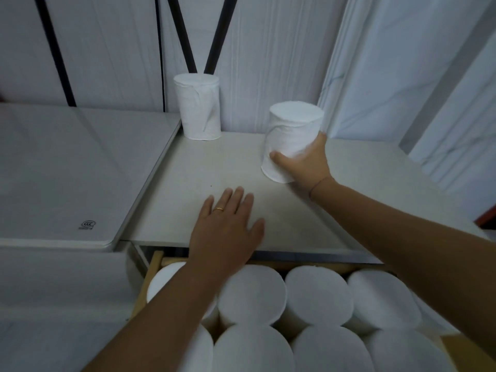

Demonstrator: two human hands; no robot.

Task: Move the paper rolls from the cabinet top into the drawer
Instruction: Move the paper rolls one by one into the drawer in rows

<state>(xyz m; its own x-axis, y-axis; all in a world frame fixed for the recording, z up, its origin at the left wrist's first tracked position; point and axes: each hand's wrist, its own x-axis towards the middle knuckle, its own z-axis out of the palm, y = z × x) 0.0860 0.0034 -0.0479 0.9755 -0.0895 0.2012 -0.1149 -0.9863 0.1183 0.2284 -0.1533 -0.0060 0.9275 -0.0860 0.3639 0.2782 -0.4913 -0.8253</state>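
In the head view, the right hand (303, 162) is clamped on a roll (292, 138) at the right of the cabinet top (188, 183), thumb on the near side and fingers wrapped round the far side. The roll leans toward the left, with its lower edge at or just above the surface. The left hand (228, 224) lies with fingers straight and spread, holding nothing, near the front edge of the top; whether it presses down or hovers cannot be told. A second roll (197, 107) stands upright at the back left, close to the wall and well apart from both hands. Below the front edge the drawer (154, 275) stands open, packed with stored rolls (252, 294) on end. The step in hand looks like the pick-up of the right roll. The next move calls for lifting it clear, bringing it over the edge and finding a gap, which looks scarce; the one free spot may be at the left corner
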